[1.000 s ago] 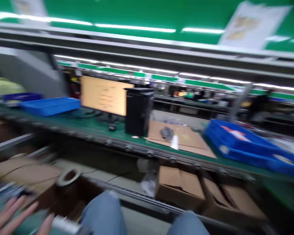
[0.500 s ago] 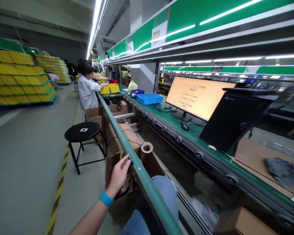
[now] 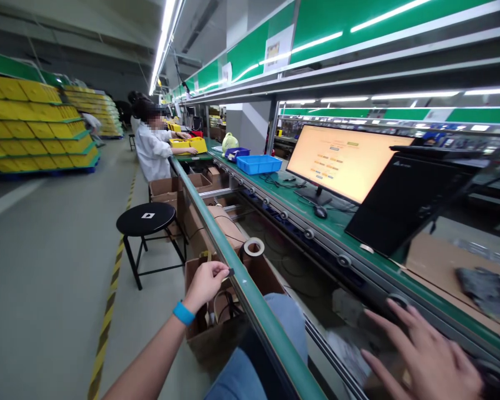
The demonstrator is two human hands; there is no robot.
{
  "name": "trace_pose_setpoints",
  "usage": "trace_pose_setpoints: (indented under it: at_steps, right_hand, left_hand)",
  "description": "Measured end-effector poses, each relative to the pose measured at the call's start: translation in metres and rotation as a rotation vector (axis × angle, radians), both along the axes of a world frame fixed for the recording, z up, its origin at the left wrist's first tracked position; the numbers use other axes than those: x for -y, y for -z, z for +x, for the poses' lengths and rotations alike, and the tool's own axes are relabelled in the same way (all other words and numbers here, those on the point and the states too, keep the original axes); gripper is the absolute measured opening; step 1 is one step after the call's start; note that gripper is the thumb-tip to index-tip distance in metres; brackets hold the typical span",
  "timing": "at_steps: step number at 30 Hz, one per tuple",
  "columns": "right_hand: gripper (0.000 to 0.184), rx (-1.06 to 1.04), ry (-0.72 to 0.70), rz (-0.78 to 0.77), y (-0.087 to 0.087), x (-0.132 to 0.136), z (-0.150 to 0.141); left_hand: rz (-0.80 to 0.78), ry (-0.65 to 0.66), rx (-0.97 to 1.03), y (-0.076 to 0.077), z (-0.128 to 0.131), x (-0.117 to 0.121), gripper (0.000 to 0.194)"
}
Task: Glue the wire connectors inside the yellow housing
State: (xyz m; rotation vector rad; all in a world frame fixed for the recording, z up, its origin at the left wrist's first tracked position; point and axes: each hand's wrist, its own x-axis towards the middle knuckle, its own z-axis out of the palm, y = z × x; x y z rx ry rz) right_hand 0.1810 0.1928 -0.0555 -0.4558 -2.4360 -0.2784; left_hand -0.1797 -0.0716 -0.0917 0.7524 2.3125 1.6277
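Observation:
My left hand (image 3: 208, 283), with a blue band at the wrist, pinches a small dark piece (image 3: 230, 273) against the near edge of the green rail (image 3: 220, 239); its exact kind is too small to make out. Lower right, my right hand (image 3: 429, 355) hangs in the air with fingers spread and nothing in it, slightly blurred. Below the left hand stands an open cardboard box (image 3: 210, 339) with dark cables inside. A roll of tape (image 3: 254, 247) rests just past the rail.
On the green bench stand a lit monitor (image 3: 341, 161), a mouse (image 3: 320, 211), a black computer case (image 3: 404, 200) and a blue tray (image 3: 258, 164). A black stool (image 3: 145, 218) is at left. Farther off, a co-worker in white (image 3: 152, 150) handles yellow parts (image 3: 198, 145).
My right hand has come into view at the lower right, fingers spread. My left hand stays at the rail, its fingers more curled around the small dark piece. The view has shifted slightly.

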Motion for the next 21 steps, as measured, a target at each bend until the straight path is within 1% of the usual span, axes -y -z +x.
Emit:
trace_pose_setpoints:
  at_steps: [3, 5, 7, 10, 13, 15, 18, 21]
  right_hand:
    - [0.044, 0.077, -0.065, -0.064, -0.012, 0.024, -0.033]
    - [0.04, 0.083, -0.133, -0.151, -0.024, 0.045, -0.054]
    - [0.033, 0.056, -0.182, -0.263, -0.039, 0.066, -0.071]
    - [0.028, -0.026, -0.281, -0.329, -0.062, 0.089, -0.09]
    - [0.025, -0.087, -0.34, -0.354, -0.079, 0.098, -0.099]
    - [0.022, -0.101, -0.351, -0.381, -0.085, 0.098, -0.101]
    - [0.017, -0.08, -0.355, -0.41, -0.088, 0.096, -0.099]
    - [0.011, -0.051, -0.351, -0.429, -0.088, 0.092, -0.095]
  left_hand:
    - [-0.005, -0.043, -0.251, -0.029, 0.022, -0.004, 0.02]
    - [0.048, -0.014, -0.446, -0.05, 0.044, -0.008, 0.019]
    - [0.108, 0.069, -0.528, -0.068, 0.066, -0.012, 0.015]
    - [0.123, 0.228, -0.541, -0.086, 0.092, -0.017, 0.01]
    - [0.101, 0.362, -0.555, -0.097, 0.106, -0.021, 0.011]
    - [0.095, 0.429, -0.547, -0.102, 0.111, -0.023, 0.012]
    - [0.081, 0.494, -0.531, -0.105, 0.114, -0.026, 0.014]
    - [0.065, 0.527, -0.534, -0.106, 0.116, -0.027, 0.015]
